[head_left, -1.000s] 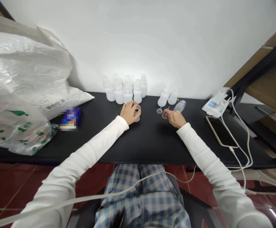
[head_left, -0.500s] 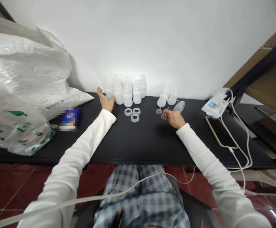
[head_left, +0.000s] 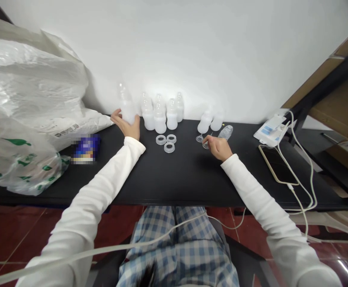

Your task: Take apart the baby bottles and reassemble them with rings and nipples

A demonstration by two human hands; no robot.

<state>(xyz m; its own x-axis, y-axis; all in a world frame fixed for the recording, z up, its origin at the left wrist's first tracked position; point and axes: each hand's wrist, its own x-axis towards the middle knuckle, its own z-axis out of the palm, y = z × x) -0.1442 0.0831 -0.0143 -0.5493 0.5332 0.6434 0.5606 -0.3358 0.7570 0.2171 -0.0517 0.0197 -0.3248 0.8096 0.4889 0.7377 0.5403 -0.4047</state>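
My left hand [head_left: 130,126] has its fingers wrapped round a white baby bottle [head_left: 127,107] with a clear domed cap, which leans slightly left. Several capped baby bottles [head_left: 160,119] stand just to the right of it against the wall. Three clear screw rings [head_left: 169,148] lie in front of those. My right hand [head_left: 220,148] is closed, its fingertips at a clear bottle nipple [head_left: 205,146]; whether they grip it cannot be made out. Another clear nipple [head_left: 199,138] rests to its left. Behind are two bottles without domed caps [head_left: 205,122], and beside the hand lies a clear cap [head_left: 226,132].
A large white plastic bag [head_left: 33,79] and a green-printed bag [head_left: 27,163] fill the left side near a blue packet [head_left: 86,148]. On the right, a phone [head_left: 278,165], a white-blue pack [head_left: 271,130] and cables [head_left: 307,159] lie on the black table [head_left: 174,179].
My left hand has taken hold of the leftmost baby bottle and moved it left and up, away from the row. My right hand stays at the nipple with almost no movement.
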